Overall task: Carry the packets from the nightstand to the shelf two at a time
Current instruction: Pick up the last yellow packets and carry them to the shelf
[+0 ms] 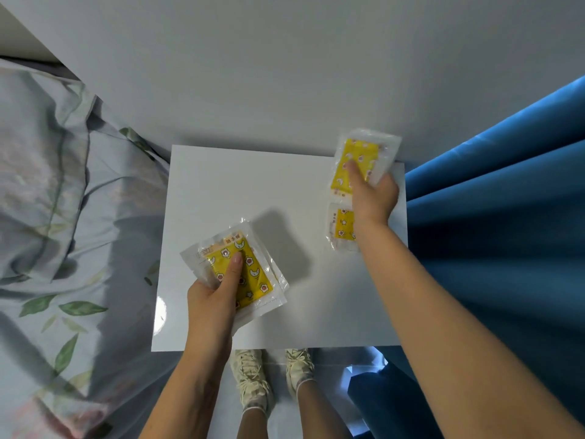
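Note:
I look straight down on a white nightstand [253,185]. My left hand [212,299] grips a yellow patterned packet in clear wrap [253,274] above the near left part of the top, thumb pressed on its face; more packet edges show under it. My right hand [373,194] grips another yellow packet [357,156] at the far right corner, lifted against the wall. One more yellow packet [340,228] lies on the nightstand under my right wrist, partly hidden by it.
A bed with a leaf-print pillow [47,185] and sheet lies along the left. A blue curtain [493,217] hangs close on the right. The white wall [285,74] stands behind the nightstand. My feet in pale shoes [253,381] are below its front edge.

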